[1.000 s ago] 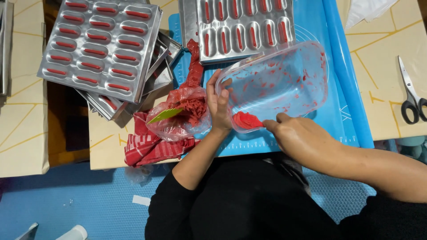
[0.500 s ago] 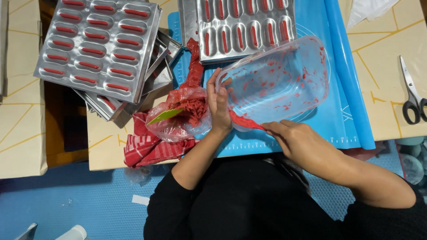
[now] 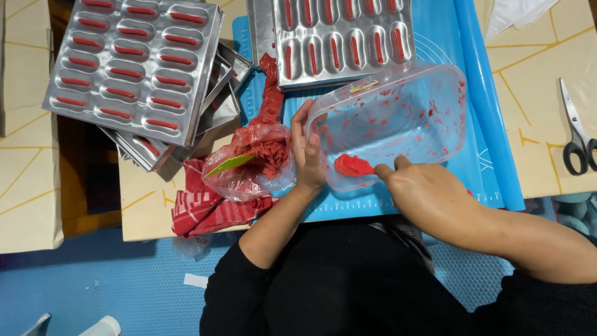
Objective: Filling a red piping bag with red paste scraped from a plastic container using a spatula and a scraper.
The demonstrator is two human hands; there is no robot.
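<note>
Head view, looking down on desk point(image 3: 553, 168) and blue silicone mat point(image 3: 435, 37).

Left hand point(image 3: 308, 152): fingers closed over near-left rim of clear plastic container point(image 3: 404, 118); thumb inside, remaining fingers outside. Grip clamped on container wall.

Clear plastic container: tilted on blue silicone mat, open side turned toward camera, inner walls smeared with red residue. Located centre-right of mat, just below metal mould tray point(image 3: 339, 37).

Right hand point(image 3: 429, 196): reaching in over near rim of container, fingers closed together on a tool handle almost wholly hidden by hand. Kind of tool: cannot tell. Lump of red paste point(image 3: 352, 165) gathered at tool tip, resting against near-left corner of container, touching inner wall.

Beside left hand, to its left: clear plastic bag point(image 3: 255, 162) holding red paste, with green strip point(image 3: 229, 165) lying across it. Bag resting partly on red striped cloth point(image 3: 208, 208), at desk edge.

Upper left: stack of metal mould trays point(image 3: 134, 62), top tray tilted, oval cavities each carrying a red strip. Metal mould tray at top centre likewise filled with red strips, lying on mat.

Far right: scissors point(image 3: 575, 134), black handles, flat on desk, well apart from both hands.

Bottom of frame: black sleeves and torso of the person; blue floor point(image 3: 93, 280) beneath.
</note>
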